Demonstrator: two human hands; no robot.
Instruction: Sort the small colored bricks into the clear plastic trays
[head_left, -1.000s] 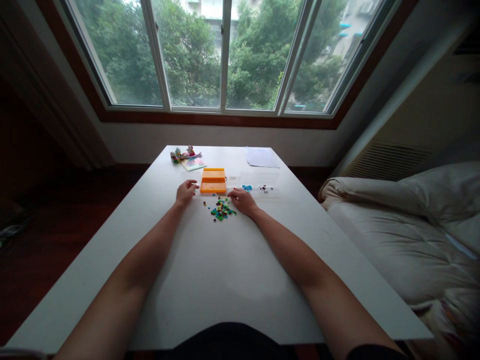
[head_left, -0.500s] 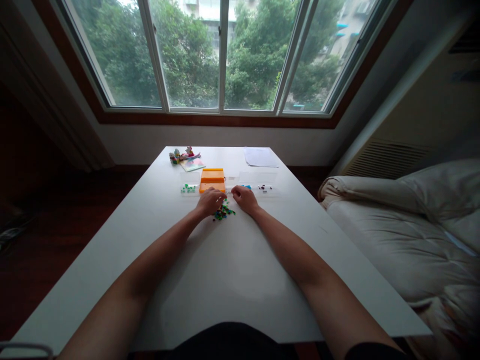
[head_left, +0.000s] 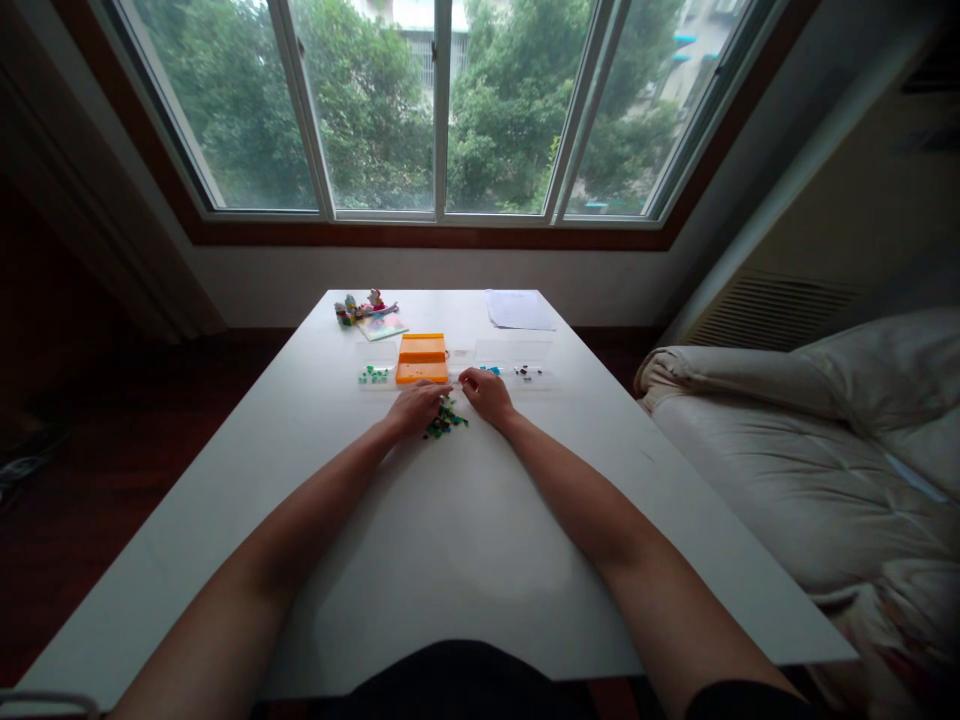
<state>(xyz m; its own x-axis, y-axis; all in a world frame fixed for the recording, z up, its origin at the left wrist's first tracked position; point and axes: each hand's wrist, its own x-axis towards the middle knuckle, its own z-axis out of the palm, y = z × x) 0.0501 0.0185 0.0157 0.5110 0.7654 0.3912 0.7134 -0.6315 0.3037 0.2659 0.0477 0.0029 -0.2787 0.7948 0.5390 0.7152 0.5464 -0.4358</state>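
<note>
Both my arms reach across a white table (head_left: 450,540). My left hand (head_left: 416,408) lies over a small pile of tiny coloured pieces (head_left: 448,421), fingers bent down onto it. My right hand (head_left: 487,392) rests just right of the pile with its fingers curled; what they hold, if anything, is too small to see. Just beyond the hands sits an orange box (head_left: 422,358). A clear tray with green pieces (head_left: 375,375) stands to its left. A clear tray with blue and dark pieces (head_left: 521,368) stands to its right.
A few small toy figures (head_left: 358,306) and a coloured booklet (head_left: 382,326) lie at the table's far left. A sheet of paper (head_left: 519,310) lies at the far right. A sofa with a pale blanket (head_left: 825,440) stands to the right. A wide window (head_left: 442,110) fills the far wall.
My left hand has moved right from the tray with green pieces onto the pile. The right hand has stayed by the pile. The view has tilted slightly.
</note>
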